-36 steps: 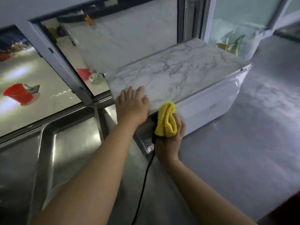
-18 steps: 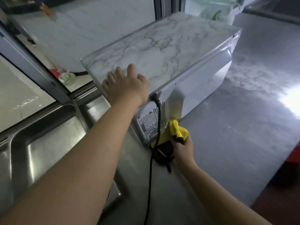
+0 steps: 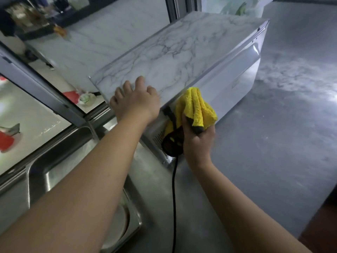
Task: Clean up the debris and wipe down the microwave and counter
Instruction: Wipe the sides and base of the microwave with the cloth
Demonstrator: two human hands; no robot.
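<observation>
On the grey counter [image 3: 273, 143], the white microwave [image 3: 228, 73] stands at an angle with its vented rear corner toward the camera; its marble-patterned top runs to a sharp near edge. The counter to the right of the microwave is open as far as its front edge, where a dark floor strip shows at the lower right. To the left, a stainless steel sink [image 3: 60, 172] lies just beside the microwave's rear corner, its rim raised above the basin. Behind the sink, a window frame [image 3: 42, 88] runs diagonally, close to the microwave's left rear corner, leaving a narrow gap there.

The left hand [image 3: 135, 105] lies flat, fingers spread, on the near corner of the microwave top, fingertips on the marble pattern and wrist over the edge; it holds nothing. The right hand [image 3: 197, 141] is closed around a bunched yellow cloth [image 3: 197, 105] with a dark trim, pressed against the upper rear corner of the microwave's side wall, just below the top edge. A black power cord [image 3: 174, 198] leaves the rear panel beside the cloth and hangs down across the counter between the two forearms.
</observation>
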